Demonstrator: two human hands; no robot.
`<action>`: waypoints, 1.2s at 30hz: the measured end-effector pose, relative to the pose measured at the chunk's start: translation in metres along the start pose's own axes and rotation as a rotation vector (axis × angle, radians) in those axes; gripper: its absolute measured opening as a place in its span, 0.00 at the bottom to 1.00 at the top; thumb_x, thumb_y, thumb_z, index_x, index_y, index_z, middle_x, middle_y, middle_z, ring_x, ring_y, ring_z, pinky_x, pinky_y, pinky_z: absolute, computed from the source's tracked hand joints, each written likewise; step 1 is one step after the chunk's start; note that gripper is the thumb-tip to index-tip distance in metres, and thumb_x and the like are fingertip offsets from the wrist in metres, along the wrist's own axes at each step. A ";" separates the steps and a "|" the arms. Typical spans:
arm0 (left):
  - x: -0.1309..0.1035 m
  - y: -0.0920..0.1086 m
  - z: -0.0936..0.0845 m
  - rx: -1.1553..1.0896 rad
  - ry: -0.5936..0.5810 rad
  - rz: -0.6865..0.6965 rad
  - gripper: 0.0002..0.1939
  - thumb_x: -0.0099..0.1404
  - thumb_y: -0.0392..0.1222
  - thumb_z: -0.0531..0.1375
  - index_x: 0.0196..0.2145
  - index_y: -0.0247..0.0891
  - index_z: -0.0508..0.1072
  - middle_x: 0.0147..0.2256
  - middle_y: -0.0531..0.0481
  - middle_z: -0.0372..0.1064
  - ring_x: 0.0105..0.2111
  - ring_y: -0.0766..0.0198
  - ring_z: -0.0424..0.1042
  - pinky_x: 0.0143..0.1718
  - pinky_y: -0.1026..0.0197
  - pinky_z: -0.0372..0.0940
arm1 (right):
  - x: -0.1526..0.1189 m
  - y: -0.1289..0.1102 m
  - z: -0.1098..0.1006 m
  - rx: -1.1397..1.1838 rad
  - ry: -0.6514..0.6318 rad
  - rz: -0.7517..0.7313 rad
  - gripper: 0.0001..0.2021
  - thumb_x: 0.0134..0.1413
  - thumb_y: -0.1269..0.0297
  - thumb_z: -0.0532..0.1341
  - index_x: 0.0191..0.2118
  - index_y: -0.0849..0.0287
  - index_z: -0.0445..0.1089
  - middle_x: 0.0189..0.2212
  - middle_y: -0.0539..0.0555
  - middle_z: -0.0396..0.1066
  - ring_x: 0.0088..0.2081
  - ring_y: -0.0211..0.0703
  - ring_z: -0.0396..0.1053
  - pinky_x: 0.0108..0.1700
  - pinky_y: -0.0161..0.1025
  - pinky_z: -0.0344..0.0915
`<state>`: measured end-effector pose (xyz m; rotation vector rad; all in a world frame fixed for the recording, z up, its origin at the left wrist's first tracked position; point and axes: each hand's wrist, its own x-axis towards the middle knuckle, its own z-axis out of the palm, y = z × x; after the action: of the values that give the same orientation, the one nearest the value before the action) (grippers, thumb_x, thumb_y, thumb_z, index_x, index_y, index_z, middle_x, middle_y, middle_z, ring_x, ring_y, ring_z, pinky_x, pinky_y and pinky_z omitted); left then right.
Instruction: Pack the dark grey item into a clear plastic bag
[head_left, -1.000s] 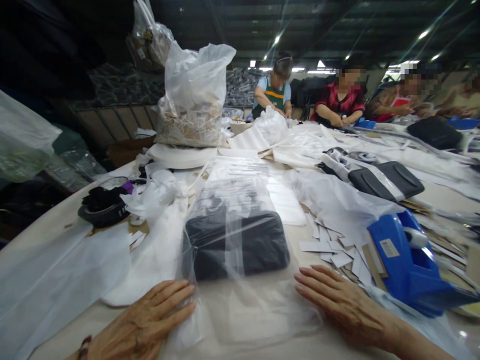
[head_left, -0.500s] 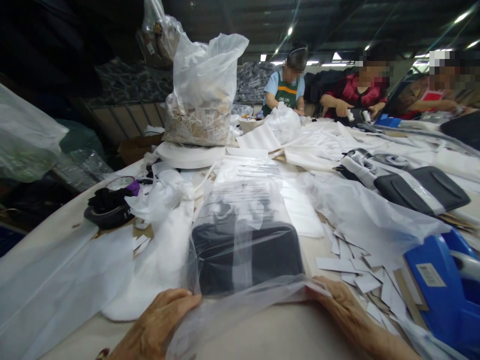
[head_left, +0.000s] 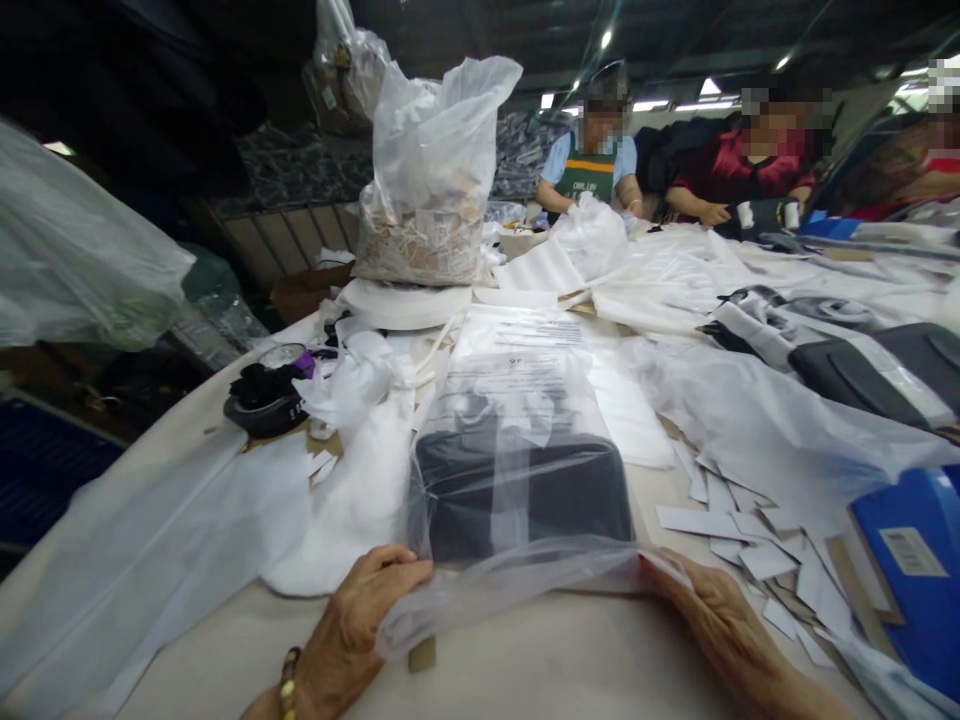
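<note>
A dark, box-shaped case (head_left: pixel 570 495) lies inside a clear plastic bag (head_left: pixel 480 600) in front of me, with a pale band running down its middle. Printed text shows on the far part of the bag. My left hand (head_left: pixel 367 615) pinches the bag's near left corner, its thumb and fingers closed on the film. On the other side, my right hand (head_left: pixel 697 600) grips the near right corner of the same bag. The bag's near edge stretches loosely between both hands. Some right-hand fingers are hidden under the plastic.
White card strips (head_left: pixel 765 550) are scattered at right, beside a blue bin (head_left: pixel 915 570). A black tape-like roll (head_left: pixel 262 405) sits at left near white foam sheets (head_left: pixel 352 500). A stuffed plastic bag (head_left: pixel 435 180) stands behind. Co-workers (head_left: pixel 592 170) work across the table.
The view has swung left, so the scene sits further right. Both hands still hold the bag's near edge, and a small brown piece now shows beside the left hand.
</note>
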<state>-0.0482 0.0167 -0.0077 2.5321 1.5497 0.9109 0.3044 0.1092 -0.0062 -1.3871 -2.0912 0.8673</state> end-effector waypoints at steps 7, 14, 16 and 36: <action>-0.014 0.015 0.008 -0.149 -0.029 -0.135 0.11 0.64 0.41 0.53 0.39 0.43 0.74 0.33 0.53 0.75 0.34 0.66 0.73 0.35 0.69 0.69 | -0.048 0.018 -0.011 -0.094 0.059 -0.125 0.18 0.61 0.55 0.48 0.30 0.51 0.72 0.24 0.48 0.73 0.26 0.40 0.71 0.30 0.32 0.69; 0.015 0.033 0.028 -0.287 0.142 -0.756 0.18 0.60 0.55 0.52 0.25 0.41 0.73 0.18 0.57 0.68 0.19 0.66 0.68 0.21 0.69 0.66 | -0.048 0.018 0.001 -0.084 0.168 -0.002 0.18 0.63 0.51 0.45 0.36 0.53 0.69 0.22 0.49 0.71 0.24 0.40 0.71 0.25 0.32 0.65; 0.018 0.032 0.035 -0.252 0.162 -0.785 0.19 0.59 0.56 0.52 0.24 0.40 0.73 0.16 0.56 0.66 0.19 0.66 0.68 0.22 0.69 0.65 | -0.040 0.018 0.007 -0.157 0.251 0.065 0.21 0.62 0.48 0.45 0.31 0.54 0.68 0.16 0.48 0.67 0.19 0.40 0.68 0.21 0.32 0.62; 0.001 0.027 0.049 0.221 0.187 -0.682 0.15 0.65 0.50 0.50 0.26 0.41 0.68 0.17 0.57 0.63 0.16 0.69 0.63 0.19 0.68 0.58 | -0.033 0.007 0.004 -0.305 0.538 -0.302 0.22 0.63 0.53 0.49 0.20 0.55 0.63 0.13 0.47 0.62 0.16 0.35 0.59 0.20 0.32 0.56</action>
<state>-0.0018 0.0169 -0.0389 1.8087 2.4489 0.9161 0.3186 0.0799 -0.0156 -1.2240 -1.9701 0.0370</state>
